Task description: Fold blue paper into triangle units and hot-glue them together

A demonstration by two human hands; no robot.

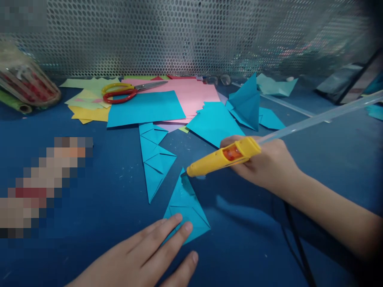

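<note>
A yellow hot glue gun (215, 159) with a long clear glue stick (317, 119) in its back is gripped by my right hand (260, 159). Its dark nozzle is at the upper tip of a folded blue paper piece (188, 195), where a wet-looking shiny patch shows. My left hand (155, 251) lies flat with fingers spread, fingertips pressing the lower part of that piece against the table. Just to the left rests a longer folded blue paper strip (154, 159) with zigzag edges.
Behind are stacked coloured papers (197, 95), a blue sheet (146, 108) and red-and-yellow scissors (122, 93). More folded blue pieces (243, 103) stand at the right. A jar (26, 75) is at the far left, below a perforated metal panel (143, 36). A black cable (295, 235) crosses the blue table.
</note>
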